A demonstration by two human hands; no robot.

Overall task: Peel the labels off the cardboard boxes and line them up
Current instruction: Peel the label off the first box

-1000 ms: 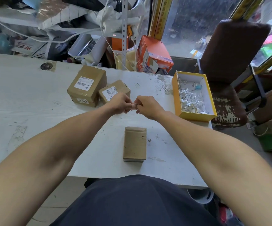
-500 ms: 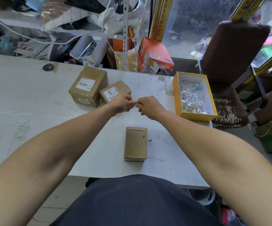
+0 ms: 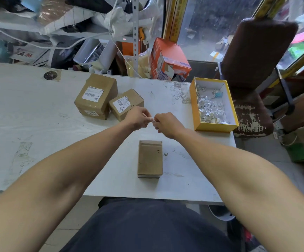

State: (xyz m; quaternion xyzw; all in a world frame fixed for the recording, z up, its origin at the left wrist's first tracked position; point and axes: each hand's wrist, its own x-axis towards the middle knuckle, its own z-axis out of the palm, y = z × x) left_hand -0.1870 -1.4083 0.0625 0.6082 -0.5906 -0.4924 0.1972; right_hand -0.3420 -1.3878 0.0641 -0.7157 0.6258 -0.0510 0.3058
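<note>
1. The left hand (image 3: 138, 118) and the right hand (image 3: 166, 124) pinch together a small white label scrap (image 3: 153, 121) above the table (image 3: 29, 115).
2. The yellow tray (image 3: 195, 106) with peeled scraps lies to the right, nearer to the right hand.
3. Two labelled boxes (image 3: 96, 96) wait at the left, and the bare box (image 3: 150, 158) lies just below the hands.

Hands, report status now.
Left hand and right hand pinch a label scrap between them. Near box bare; two far boxes labelled. Nothing in the way.
</note>
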